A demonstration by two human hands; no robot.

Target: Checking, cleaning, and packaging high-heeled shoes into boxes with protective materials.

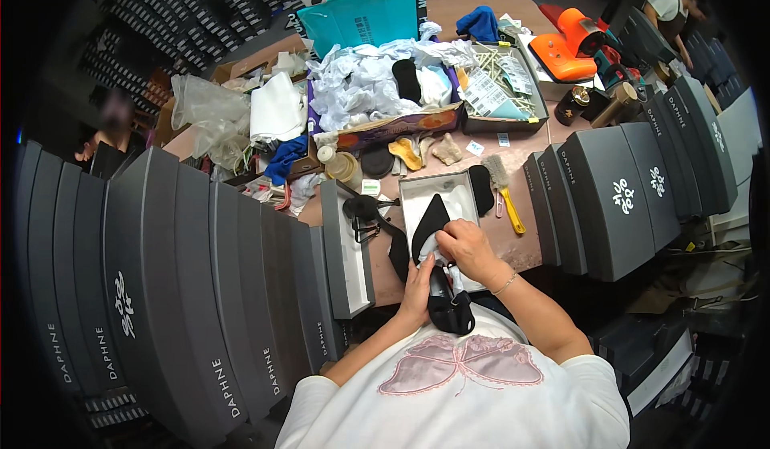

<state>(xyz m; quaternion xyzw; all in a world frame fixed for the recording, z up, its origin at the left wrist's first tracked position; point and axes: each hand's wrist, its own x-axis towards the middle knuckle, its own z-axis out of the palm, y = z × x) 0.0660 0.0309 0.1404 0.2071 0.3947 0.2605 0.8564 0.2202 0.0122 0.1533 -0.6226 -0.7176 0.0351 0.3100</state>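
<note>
A black pointed-toe shoe is held over an open shoe box, its toe pointing away from me. My left hand grips the shoe's near left side. My right hand is closed at the shoe's opening, its fingertips on crumpled white paper that shows inside; the fingertips are partly hidden. The black heel and strap end hangs close to my shirt. Another black strapped shoe lies left of the box. The grey box has a white inside, with white paper in it.
A box lid stands at the left. A yellow-handled brush and a black pad lie right. Stacks of grey shoe boxes flank me. Behind are a carton of crumpled paper, a box of sticks and an orange device.
</note>
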